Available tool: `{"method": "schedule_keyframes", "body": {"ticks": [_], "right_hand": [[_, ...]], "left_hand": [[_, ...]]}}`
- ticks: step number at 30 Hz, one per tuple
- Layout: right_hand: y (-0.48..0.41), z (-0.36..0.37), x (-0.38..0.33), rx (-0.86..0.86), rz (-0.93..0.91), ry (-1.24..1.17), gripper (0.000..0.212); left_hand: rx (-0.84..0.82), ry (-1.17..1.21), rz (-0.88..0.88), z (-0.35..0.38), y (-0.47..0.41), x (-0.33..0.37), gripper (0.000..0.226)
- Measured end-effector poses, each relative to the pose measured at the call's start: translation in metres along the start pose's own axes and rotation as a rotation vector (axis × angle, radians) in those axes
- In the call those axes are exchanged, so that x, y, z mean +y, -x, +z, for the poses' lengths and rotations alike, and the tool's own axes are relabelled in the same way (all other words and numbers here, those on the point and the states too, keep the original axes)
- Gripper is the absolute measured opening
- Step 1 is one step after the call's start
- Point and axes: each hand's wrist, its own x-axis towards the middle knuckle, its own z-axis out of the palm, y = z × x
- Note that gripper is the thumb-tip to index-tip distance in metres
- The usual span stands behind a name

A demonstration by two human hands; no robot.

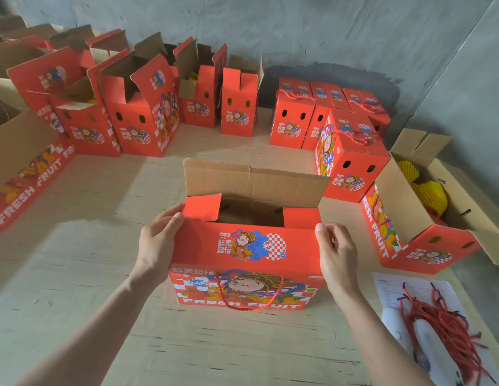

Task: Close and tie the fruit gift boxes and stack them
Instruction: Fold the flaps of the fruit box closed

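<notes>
left hand (159,240) and right hand (336,252) grip the box (248,246) by its upper side edges, where the light, stiff cardboard likely resists crushing.

On table (103,274): open box (247,246) central; left hand (156,243) grips its left end, right hand (337,254) its right; unclosed boxes (137,118) behind-left; tied boxes (351,151) behind-right; cords (449,327) on paper (387,288) front-right.

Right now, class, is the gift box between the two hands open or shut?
Open: on the gift box the long back flap stands upright, and the dark inside shows.
</notes>
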Motion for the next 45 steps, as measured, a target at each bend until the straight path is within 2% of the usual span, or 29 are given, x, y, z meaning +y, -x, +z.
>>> {"method": "schedule_keyframes", "body": {"ticks": [7,11,18,21,24,28,31,34,37,39,40,42,45], "right_hand": [[-0.007,-0.002,0.004,-0.026,-0.007,0.063,0.013],[-0.014,0.000,0.009,-0.039,0.122,0.017,0.013],[-0.012,0.002,0.013,-0.022,0.227,-0.125,0.007],[-0.010,0.002,0.013,-0.008,0.255,-0.218,0.019],[-0.012,0.001,0.014,-0.070,0.249,-0.214,0.032],[-0.015,-0.001,0.014,-0.197,0.189,-0.193,0.053],[-0.014,-0.003,0.012,-0.196,0.149,-0.180,0.044],[-0.009,-0.003,0.010,-0.109,0.008,0.010,0.018],[-0.004,-0.004,0.005,0.006,-0.300,0.277,0.015],[-0.005,-0.005,0.001,-0.009,-0.478,0.365,0.012],[-0.005,-0.006,-0.002,-0.029,-0.502,0.376,0.009],[-0.008,-0.008,-0.009,-0.054,-0.353,0.276,0.008],[-0.017,-0.007,-0.021,-0.053,0.056,0.016,0.019]], "left_hand": [[-0.009,0.011,-0.058,-0.002,-0.002,0.003,0.025],[0.022,0.022,-0.088,-0.002,-0.003,0.000,0.014],[0.044,-0.025,-0.106,-0.002,-0.012,0.001,0.030],[0.012,-0.065,-0.078,-0.001,-0.013,0.001,0.031],[-0.066,-0.156,-0.052,0.002,-0.016,0.003,0.045],[-0.309,-0.391,0.039,-0.003,-0.034,0.016,0.087],[-0.450,-0.444,0.103,-0.002,-0.044,0.025,0.105],[-0.488,-0.347,0.162,0.000,-0.044,0.022,0.109],[-0.451,-0.316,0.218,-0.001,-0.042,0.015,0.106],[-0.413,-0.303,0.246,0.000,-0.039,0.012,0.102],[-0.389,-0.290,0.259,0.001,-0.037,0.011,0.099],[-0.348,-0.266,0.293,0.001,-0.032,0.009,0.088],[-0.244,-0.304,0.319,0.000,-0.027,0.006,0.066]]}}
